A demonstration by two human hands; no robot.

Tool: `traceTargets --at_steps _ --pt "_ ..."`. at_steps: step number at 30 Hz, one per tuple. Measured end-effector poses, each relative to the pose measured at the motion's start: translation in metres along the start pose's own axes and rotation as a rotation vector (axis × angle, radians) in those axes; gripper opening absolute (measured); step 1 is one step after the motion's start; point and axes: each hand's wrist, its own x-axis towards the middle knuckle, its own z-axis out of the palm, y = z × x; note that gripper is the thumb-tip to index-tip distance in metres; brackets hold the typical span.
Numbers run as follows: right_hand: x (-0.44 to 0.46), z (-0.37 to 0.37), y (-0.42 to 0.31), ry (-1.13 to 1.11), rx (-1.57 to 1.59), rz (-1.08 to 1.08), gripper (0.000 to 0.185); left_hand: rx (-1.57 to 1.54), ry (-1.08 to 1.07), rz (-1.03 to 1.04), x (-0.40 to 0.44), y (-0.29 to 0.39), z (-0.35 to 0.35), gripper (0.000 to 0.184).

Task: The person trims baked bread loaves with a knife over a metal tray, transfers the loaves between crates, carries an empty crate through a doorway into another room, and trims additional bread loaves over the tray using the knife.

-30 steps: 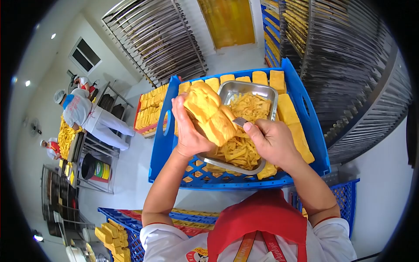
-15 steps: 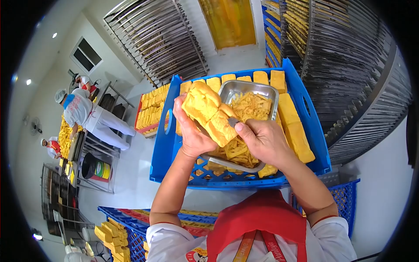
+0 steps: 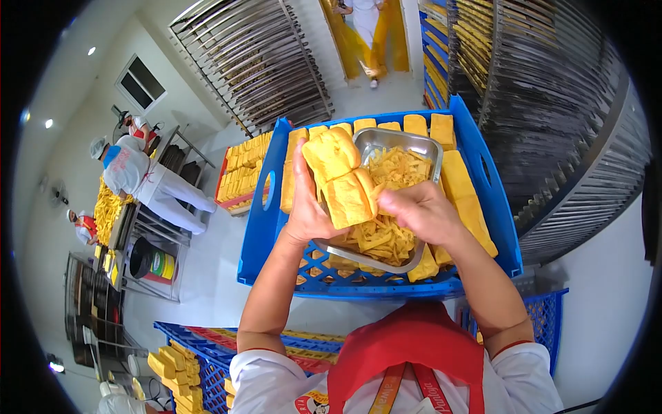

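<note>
My left hand holds up a yellow bread block made of joined pieces, over the left side of a metal tray. At the block's right edge is my right hand, fingers closed and a little blurred, pinching a thin yellow strip; the blade seen earlier does not show clearly. Yellow shavings fill much of the tray. The tray rests on more bread blocks inside a blue crate.
Tall metal racks stand behind and at the right. A red crate of bread is at the left. Farther left, co-workers stand by a table. Another person is at the yellow doorway. Blue crates lie near my body.
The bread block has turned more upright in my left hand. My right hand has shifted slightly right, and its blade has dropped from clear view. A person has appeared in the doorway.
</note>
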Motion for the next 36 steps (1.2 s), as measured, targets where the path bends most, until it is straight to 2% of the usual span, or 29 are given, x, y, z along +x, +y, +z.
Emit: traceTargets --at_steps 1,3,4,6,7,8,9,11,12,13,15,17,19,25,28,31,36 --pt "0.001 -0.005 0.001 -0.004 -0.001 -0.005 0.059 -0.157 0.04 0.009 0.002 0.005 0.001 0.139" --pt "0.001 -0.017 0.004 0.153 -0.165 -0.036 0.057 -0.145 0.02 0.003 0.001 0.007 -0.003 0.141" --pt "0.0 -0.019 0.006 0.15 -0.166 -0.037 0.057 -0.118 0.007 0.016 0.001 0.006 -0.004 0.142" --pt "-0.003 -0.022 0.012 0.215 -0.55 -0.127 0.053 -0.093 -0.005 0.032 0.001 0.007 -0.001 0.143" --pt "-0.005 -0.022 0.013 0.247 -0.743 -0.174 0.051 -0.138 0.087 0.02 0.001 0.011 0.004 0.131" --pt "-0.006 -0.021 0.012 0.245 -0.747 -0.176 0.051 -0.185 0.18 0.009 0.0 0.013 0.005 0.119" --pt "-0.006 -0.022 0.01 0.239 -0.74 -0.136 0.052 -0.185 0.188 0.009 0.002 0.013 0.002 0.119" --pt "-0.01 -0.023 0.003 0.217 -0.741 -0.103 0.053 -0.94 0.219 -0.538 0.014 0.01 -0.01 0.082" --pt "-0.014 -0.024 -0.005 0.184 -0.768 -0.137 0.052 -1.015 0.311 -0.517 0.027 0.023 -0.007 0.059" --pt "-0.017 -0.024 -0.013 0.15 -0.794 -0.173 0.051 -1.003 0.285 -0.6 0.032 0.024 -0.013 0.066" --pt "-0.024 -0.021 -0.029 0.103 -0.827 -0.281 0.048 -1.078 0.211 -0.906 0.036 0.029 -0.018 0.066" --pt "-0.024 -0.02 -0.038 0.067 -0.856 -0.384 0.046 -1.072 0.183 -0.994 0.038 0.033 -0.014 0.068" --pt "-0.014 -0.025 -0.047 0.071 -0.971 -0.605 0.042 -1.068 0.123 -0.999 0.038 0.03 -0.01 0.067" --pt "0.029 -0.031 -0.046 0.129 -1.041 -0.863 0.039 -1.129 0.084 -1.016 0.036 0.035 -0.005 0.066" --pt "0.037 -0.026 -0.044 0.119 -1.051 -0.914 0.037 -1.132 -0.03 -1.049 0.035 0.036 -0.004 0.068" --pt "0.041 -0.022 -0.037 0.093 -0.981 -0.988 0.038 -1.088 -0.028 -1.067 0.034 0.044 0.0 0.07" --pt "0.047 -0.025 -0.037 0.045 -1.095 -0.916 0.041 -1.111 0.008 -1.106 0.036 0.04 0.002 0.069"
